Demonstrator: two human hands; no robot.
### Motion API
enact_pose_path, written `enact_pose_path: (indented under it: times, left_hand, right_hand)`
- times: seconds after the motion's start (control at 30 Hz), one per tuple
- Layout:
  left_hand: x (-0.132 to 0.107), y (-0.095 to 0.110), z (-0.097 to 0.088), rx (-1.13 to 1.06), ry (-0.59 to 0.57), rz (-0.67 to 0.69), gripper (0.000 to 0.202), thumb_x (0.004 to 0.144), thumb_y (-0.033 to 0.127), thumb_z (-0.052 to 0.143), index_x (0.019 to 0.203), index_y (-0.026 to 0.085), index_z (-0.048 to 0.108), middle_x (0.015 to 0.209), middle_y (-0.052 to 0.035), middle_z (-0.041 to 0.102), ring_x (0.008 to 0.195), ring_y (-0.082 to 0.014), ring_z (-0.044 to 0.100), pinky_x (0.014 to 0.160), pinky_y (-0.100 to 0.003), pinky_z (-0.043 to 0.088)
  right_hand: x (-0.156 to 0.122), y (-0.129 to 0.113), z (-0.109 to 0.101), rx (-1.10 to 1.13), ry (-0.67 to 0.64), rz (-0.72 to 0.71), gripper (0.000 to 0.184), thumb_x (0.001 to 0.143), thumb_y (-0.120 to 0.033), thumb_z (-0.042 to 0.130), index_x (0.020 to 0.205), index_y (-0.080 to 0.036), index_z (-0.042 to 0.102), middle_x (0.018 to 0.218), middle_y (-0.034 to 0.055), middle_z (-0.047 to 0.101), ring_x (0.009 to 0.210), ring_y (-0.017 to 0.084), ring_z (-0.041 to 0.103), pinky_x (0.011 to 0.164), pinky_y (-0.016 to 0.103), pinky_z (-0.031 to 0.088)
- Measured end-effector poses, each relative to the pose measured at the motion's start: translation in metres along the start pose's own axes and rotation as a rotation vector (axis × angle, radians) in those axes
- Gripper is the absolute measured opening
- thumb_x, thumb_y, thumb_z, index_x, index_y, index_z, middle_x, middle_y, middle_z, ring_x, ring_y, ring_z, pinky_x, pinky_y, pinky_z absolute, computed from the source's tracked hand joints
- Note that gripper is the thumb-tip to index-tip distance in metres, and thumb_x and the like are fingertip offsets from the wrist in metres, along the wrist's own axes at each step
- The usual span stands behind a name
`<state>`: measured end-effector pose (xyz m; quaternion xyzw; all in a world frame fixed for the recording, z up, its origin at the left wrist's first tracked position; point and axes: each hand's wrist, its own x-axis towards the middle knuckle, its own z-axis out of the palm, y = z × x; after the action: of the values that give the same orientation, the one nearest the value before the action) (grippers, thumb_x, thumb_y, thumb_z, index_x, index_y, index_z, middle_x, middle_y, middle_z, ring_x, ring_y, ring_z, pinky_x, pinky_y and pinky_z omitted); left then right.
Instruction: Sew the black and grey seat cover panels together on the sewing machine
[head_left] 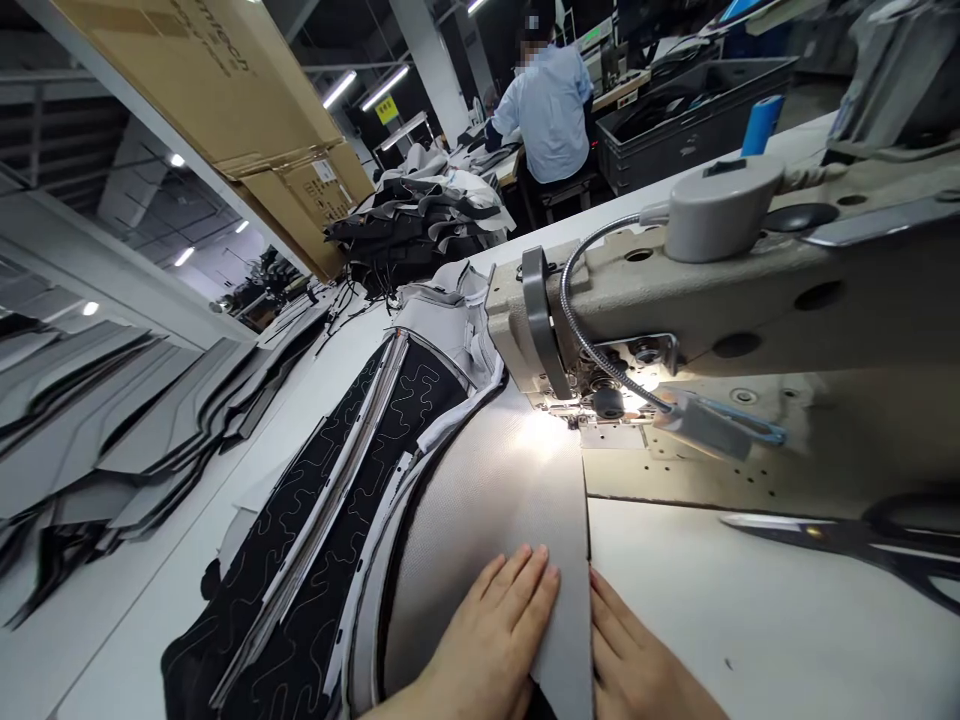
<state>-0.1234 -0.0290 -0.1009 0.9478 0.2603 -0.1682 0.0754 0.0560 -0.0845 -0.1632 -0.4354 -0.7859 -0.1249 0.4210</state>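
My left hand [491, 640] lies flat, fingers stretched out, on top of a grey fabric panel [495, 490] that runs up to the needle of a sewing machine [675, 300]. My right hand [637, 665] rests at the panel's right edge, its fingers partly tucked under the fabric. The grey panel is joined to a black quilted piece [330, 520] with white trim on its left. A small lamp on a flexible neck [701, 425] lights the needle area.
Large scissors [862, 545] lie on the white table at the right. Stacks of grey cut pieces [112, 430] fill the left side, more piles [420, 215] lie behind. Cardboard boxes [225, 80] stand above. A person in a blue shirt [551, 110] sits far back.
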Motion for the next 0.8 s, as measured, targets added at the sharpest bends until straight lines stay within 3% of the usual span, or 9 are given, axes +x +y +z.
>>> enact_pose_path:
  times: [0.13,0.33,0.43,0.53,0.7,0.8]
  left_hand:
    - [0.005,-0.009,0.007,-0.009,0.216,0.036,0.086,0.065,0.006,0.038,0.146,0.015,0.010,0.150,-0.0094,0.025,0.140,-0.0242,0.019,0.110,-0.046,0.032]
    - [0.020,-0.017,-0.008,-0.124,0.199,-0.004,0.073,0.075,0.014,0.040,0.145,0.019,0.022,0.151,-0.0033,0.022,0.140,-0.0205,0.016,0.115,-0.043,0.024]
    - [0.031,-0.021,-0.015,-0.138,0.208,-0.005,0.066,0.080,0.019,0.039,0.144,0.019,0.025,0.151,-0.0027,0.023,0.140,-0.0213,0.017,0.115,-0.043,0.022]
    - [0.043,-0.026,-0.018,-0.145,0.248,-0.009,0.061,0.082,0.022,0.039,0.142,0.018,0.030,0.150,-0.0031,0.027,0.139,-0.0224,0.019,0.114,-0.043,0.022]
    - [0.062,-0.037,-0.021,-0.143,0.342,0.015,0.058,0.079,0.016,0.040,0.137,0.017,0.039,0.146,-0.0033,0.035,0.136,-0.0214,0.025,0.113,-0.042,0.023]
    - [0.072,-0.044,-0.024,-0.119,0.399,0.021,0.056,0.078,0.014,0.042,0.133,0.016,0.044,0.142,-0.0048,0.041,0.133,-0.0218,0.029,0.111,-0.040,0.026]
  right_hand:
    - [0.004,0.000,0.000,-0.025,0.004,-0.030,0.033,0.087,-0.009,0.035,0.088,-0.011,0.068,0.097,0.0122,0.065,0.104,0.026,0.058,0.107,0.042,0.033]
    - [0.006,-0.003,-0.003,-0.031,0.030,-0.058,0.031,0.082,-0.003,0.036,0.080,-0.013,0.065,0.086,0.0103,0.066,0.096,0.026,0.061,0.105,0.044,0.034]
    - [0.008,-0.002,-0.006,-0.074,-0.008,-0.073,0.031,0.086,-0.008,0.035,0.091,-0.014,0.064,0.091,0.0097,0.067,0.096,0.026,0.061,0.107,0.044,0.031]
    - [0.008,-0.001,-0.009,-0.126,-0.023,-0.089,0.033,0.088,-0.008,0.034,0.105,-0.012,0.062,0.092,0.0092,0.067,0.093,0.024,0.062,0.108,0.043,0.028]
    - [0.001,-0.001,-0.004,-0.132,-0.064,-0.103,0.032,0.085,-0.005,0.037,0.103,-0.011,0.063,0.109,0.0109,0.064,0.093,0.024,0.062,0.107,0.045,0.029]
    - [0.001,-0.002,0.000,-0.108,-0.029,-0.055,0.027,0.087,-0.011,0.040,0.100,-0.011,0.064,0.108,0.0107,0.064,0.098,0.024,0.060,0.105,0.041,0.032]
